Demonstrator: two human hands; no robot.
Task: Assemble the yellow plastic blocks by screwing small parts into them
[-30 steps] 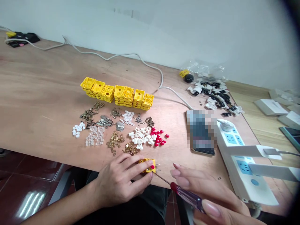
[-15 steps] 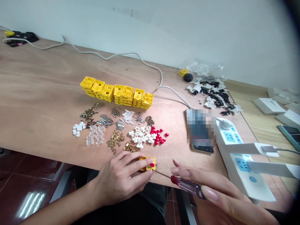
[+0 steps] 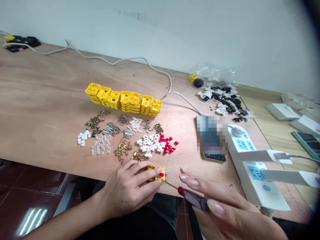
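Observation:
My left hand [image 3: 133, 185] presses a small yellow plastic housing [image 3: 156, 169] against the front edge of the wooden table, fingers closed over it. Two thin metal pins stick out of its right side, and a red button piece [image 3: 161, 174] shows on it beside a fingertip. My right hand [image 3: 222, 203] grips the purple, red-collared handle of a screwdriver [image 3: 193, 199] between thumb and fingers. The screwdriver's shaft slants up and left to the near right corner of the housing. Whether its tip sits on a screw I cannot tell.
Stacked yellow housings [image 3: 125, 100] stand behind sorted piles of small parts: screws, brass pieces [image 3: 122, 148], white plastic fittings [image 3: 148, 143], red buttons [image 3: 170, 146]. On the right are a phone [image 3: 212, 138], a white power strip [image 3: 257, 173] with plugs, and black-and-white parts [image 3: 226, 100].
My right hand and the screwdriver have shifted slightly left, and the handle has turned a little. My left hand keeps its hold on the housing. The whole view has moved slightly.

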